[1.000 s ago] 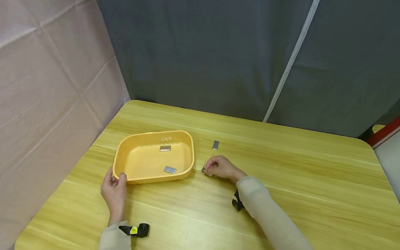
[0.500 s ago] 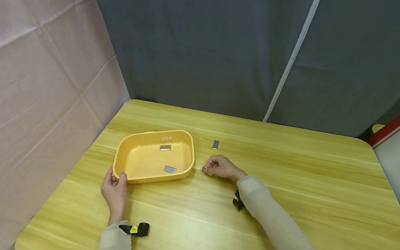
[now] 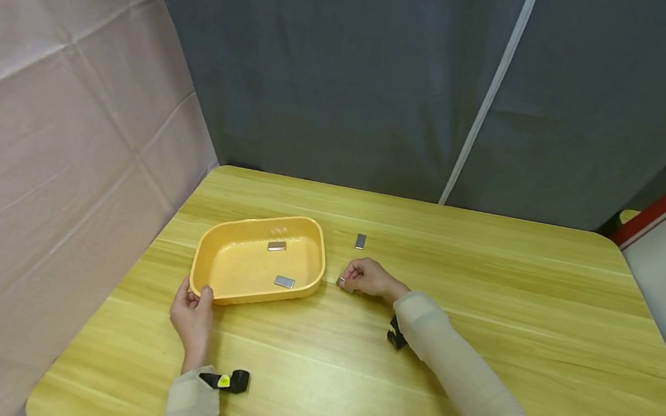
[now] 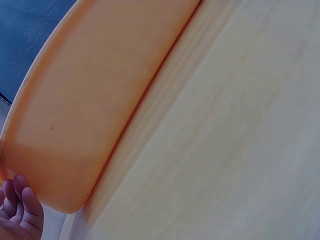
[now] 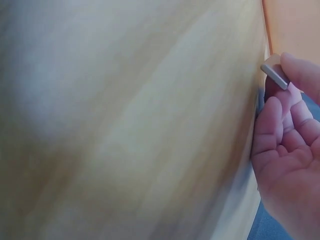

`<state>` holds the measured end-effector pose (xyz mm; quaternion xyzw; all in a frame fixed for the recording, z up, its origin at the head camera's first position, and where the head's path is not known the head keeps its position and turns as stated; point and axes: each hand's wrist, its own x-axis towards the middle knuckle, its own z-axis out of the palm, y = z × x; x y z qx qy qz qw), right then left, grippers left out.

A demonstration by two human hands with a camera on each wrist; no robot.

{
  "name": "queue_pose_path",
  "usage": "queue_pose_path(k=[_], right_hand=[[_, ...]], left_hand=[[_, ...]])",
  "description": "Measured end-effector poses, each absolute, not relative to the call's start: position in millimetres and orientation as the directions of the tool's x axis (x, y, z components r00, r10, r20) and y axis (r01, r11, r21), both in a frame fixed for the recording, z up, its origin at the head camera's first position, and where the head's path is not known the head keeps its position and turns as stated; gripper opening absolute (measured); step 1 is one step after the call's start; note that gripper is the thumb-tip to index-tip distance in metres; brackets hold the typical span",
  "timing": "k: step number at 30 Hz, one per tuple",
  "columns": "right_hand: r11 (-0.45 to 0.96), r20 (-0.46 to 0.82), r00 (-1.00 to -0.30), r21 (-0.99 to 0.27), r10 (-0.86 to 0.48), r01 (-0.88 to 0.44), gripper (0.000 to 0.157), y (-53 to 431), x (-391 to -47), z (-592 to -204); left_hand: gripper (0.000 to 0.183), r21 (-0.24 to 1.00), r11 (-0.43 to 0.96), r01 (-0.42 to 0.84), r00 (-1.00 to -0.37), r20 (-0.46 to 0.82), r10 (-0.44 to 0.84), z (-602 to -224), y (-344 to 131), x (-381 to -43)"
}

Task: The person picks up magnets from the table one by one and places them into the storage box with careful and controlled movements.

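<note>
My left hand (image 3: 191, 320) grips the near left corner of a yellow plastic basin (image 3: 231, 266), thumb over the rim and fingers along the outside. In the left wrist view its fingertips (image 4: 31, 200) rest at the basin's wall. To the right of the basin, my right hand (image 3: 371, 280) pinches a small silvery rectangular block (image 5: 276, 72) between thumb and forefinger, low over the table. Inside the basin lie two similar blocks, one near the back wall (image 3: 277, 246) and a greyer block (image 3: 284, 282) closer to the front. Another grey block (image 3: 360, 241) lies on the table beyond my right hand.
The wood-grain table (image 3: 481, 280) has rounded far corners. A dark grey curtain (image 3: 344, 77) hangs behind it, and a pale cloth wall (image 3: 69, 165) runs along the left. A black wrist camera (image 3: 239, 381) sits beside my left cuff.
</note>
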<state>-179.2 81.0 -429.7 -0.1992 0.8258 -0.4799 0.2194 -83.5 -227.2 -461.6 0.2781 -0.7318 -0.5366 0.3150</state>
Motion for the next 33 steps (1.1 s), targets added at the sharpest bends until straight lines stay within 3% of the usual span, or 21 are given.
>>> queue_pose_path(k=[9,33], right_hand=[[0.470,-0.202,-0.865,-0.881,-0.460,-0.045,0.015,84,-191,-454],[0.289,-0.307,-0.846,-0.938,-0.436,0.192,0.013,84,-187,-444]], left_hand=[[0.040,0.961,0.269,-0.061,-0.643,0.169,-0.747,-462,-227,-84],[0.041,0.966,0.252,-0.052,-0.641,0.161,-0.751,-461,-227,-84]])
